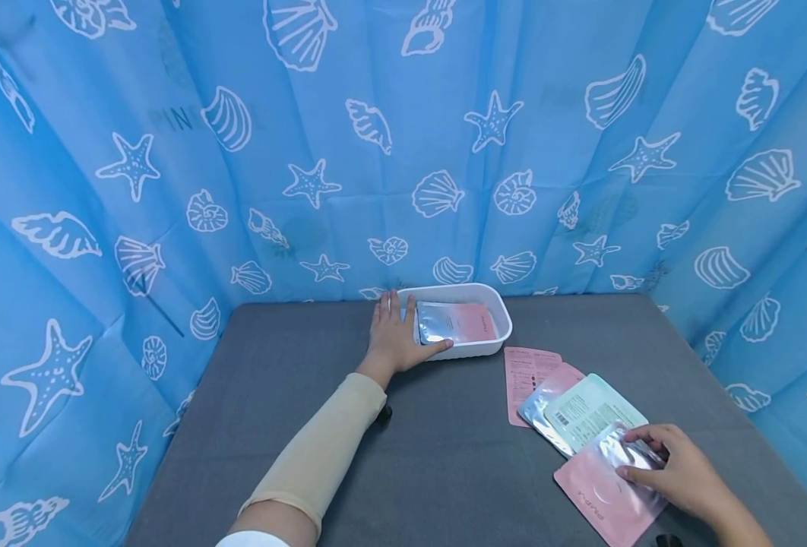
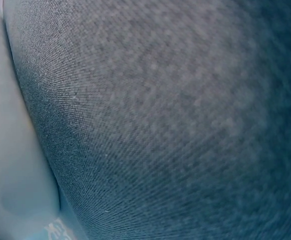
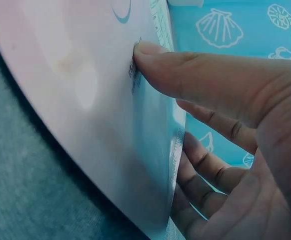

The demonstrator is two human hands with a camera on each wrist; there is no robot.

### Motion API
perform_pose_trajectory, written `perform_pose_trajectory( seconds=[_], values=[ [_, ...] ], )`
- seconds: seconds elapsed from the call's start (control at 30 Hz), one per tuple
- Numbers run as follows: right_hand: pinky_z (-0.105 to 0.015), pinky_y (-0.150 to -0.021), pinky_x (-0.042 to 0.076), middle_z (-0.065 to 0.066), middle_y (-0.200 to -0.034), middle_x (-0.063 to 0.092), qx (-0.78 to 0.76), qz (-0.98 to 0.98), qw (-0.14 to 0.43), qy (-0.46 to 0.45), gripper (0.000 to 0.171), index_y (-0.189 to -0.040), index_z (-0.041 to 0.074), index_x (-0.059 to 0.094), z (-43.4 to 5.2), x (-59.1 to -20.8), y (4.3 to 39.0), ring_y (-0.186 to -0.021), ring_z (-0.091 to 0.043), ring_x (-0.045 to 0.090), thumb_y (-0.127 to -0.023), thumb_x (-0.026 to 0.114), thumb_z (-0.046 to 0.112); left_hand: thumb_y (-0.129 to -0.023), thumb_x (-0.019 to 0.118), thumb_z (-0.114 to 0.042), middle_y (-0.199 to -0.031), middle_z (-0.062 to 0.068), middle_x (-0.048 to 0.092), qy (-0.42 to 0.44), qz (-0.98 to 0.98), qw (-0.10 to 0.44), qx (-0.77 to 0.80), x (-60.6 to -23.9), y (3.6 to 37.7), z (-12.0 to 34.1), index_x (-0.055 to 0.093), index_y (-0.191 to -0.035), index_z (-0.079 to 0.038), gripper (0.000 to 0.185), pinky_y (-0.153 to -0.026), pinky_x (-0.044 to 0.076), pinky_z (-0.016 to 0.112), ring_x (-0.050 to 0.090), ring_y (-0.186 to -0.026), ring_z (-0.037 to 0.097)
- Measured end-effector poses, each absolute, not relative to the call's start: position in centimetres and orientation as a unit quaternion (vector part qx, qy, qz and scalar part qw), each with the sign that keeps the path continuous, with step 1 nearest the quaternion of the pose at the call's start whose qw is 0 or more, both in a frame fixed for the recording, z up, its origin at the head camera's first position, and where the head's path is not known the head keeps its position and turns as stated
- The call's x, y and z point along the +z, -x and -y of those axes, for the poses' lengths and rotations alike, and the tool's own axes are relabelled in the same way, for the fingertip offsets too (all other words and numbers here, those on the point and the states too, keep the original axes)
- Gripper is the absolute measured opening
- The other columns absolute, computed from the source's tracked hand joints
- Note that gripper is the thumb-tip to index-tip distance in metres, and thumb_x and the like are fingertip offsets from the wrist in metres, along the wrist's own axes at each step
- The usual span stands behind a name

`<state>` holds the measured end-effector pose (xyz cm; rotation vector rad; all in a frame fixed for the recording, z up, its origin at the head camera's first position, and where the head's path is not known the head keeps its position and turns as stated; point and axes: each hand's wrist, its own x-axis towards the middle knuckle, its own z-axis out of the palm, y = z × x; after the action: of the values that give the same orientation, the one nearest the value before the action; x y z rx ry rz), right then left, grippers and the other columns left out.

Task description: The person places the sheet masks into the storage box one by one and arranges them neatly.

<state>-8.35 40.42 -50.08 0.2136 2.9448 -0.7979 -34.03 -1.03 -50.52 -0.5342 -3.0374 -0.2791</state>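
Note:
My left hand (image 1: 397,338) rests on the left end of a white plastic basket (image 1: 504,323), its fingers straight and spread and its thumb along the front rim. Inside lies a pink-and-silver foil packet (image 1: 454,323). On the right of the table, my right hand (image 1: 680,471) pinches another pink-and-silver foil packet (image 1: 605,494) by its silver end. The right wrist view has the thumb (image 3: 185,70) on this packet's face (image 3: 100,135) and the other fingers behind it. Only the basket's outer wall (image 2: 15,150) and cloth show in the left wrist view.
Beyond the held packet, a mint-green packet (image 1: 591,406) overlaps a pink-and-silver one (image 1: 540,410) and a pink one (image 1: 523,372). Grey cloth (image 1: 458,448) covers the table. A blue curtain (image 1: 403,190) with white seashell prints hangs behind and at both sides.

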Motion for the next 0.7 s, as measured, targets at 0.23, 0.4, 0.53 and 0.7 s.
perform_pose_trajectory(
  seconds=[0.23,0.4,0.53,0.7],
  values=[
    [-0.05,-0.082,0.053,-0.031,-0.119,0.066,-0.264,-0.959,0.053,-0.084,0.06,-0.119,0.002,0.07,-40.0,-50.0,8.7,-0.097,-0.034,0.058,-0.077,0.095,0.037,-0.079,0.038,-0.102,-0.179,0.02,0.003,0.17,0.981,0.02,-0.089,-50.5,34.1,1.0,0.013,-0.172,-0.013,0.131,-0.135,0.009,0.056,0.002,-0.167,0.04],
    [-0.064,-0.091,0.056,-0.038,-0.126,0.065,-0.276,-0.957,0.042,-0.077,0.056,-0.117,0.003,0.074,-39.4,-50.0,8.9,-0.104,-0.046,0.065,-0.077,0.096,0.036,-0.079,0.04,-0.102,-0.179,0.02,0.002,0.17,0.981,0.016,-0.095,-50.5,34.1,1.0,0.012,-0.172,-0.014,0.131,-0.135,0.008,0.056,0.001,-0.167,0.04],
    [-0.06,-0.094,0.058,-0.034,-0.126,0.069,-0.281,-0.957,0.03,-0.07,0.049,-0.113,0.005,0.079,-38.9,-49.9,9.1,-0.109,-0.046,0.067,-0.078,0.095,0.035,-0.079,0.04,-0.101,-0.179,0.02,0.002,0.172,0.981,0.016,-0.092,-50.6,34.2,1.0,0.012,-0.172,-0.013,0.131,-0.135,0.009,0.056,0.001,-0.167,0.041],
    [-0.039,-0.087,0.062,-0.019,-0.119,0.077,-0.3,-0.952,0.015,-0.055,0.041,-0.11,0.009,0.081,-38.0,-49.6,9.2,-0.108,-0.032,0.071,-0.08,0.094,0.034,-0.078,0.038,-0.102,-0.179,0.021,0.002,0.172,0.981,0.018,-0.089,-50.8,34.4,1.1,0.012,-0.172,-0.013,0.132,-0.135,0.009,0.057,0.001,-0.167,0.041]
  ],
)
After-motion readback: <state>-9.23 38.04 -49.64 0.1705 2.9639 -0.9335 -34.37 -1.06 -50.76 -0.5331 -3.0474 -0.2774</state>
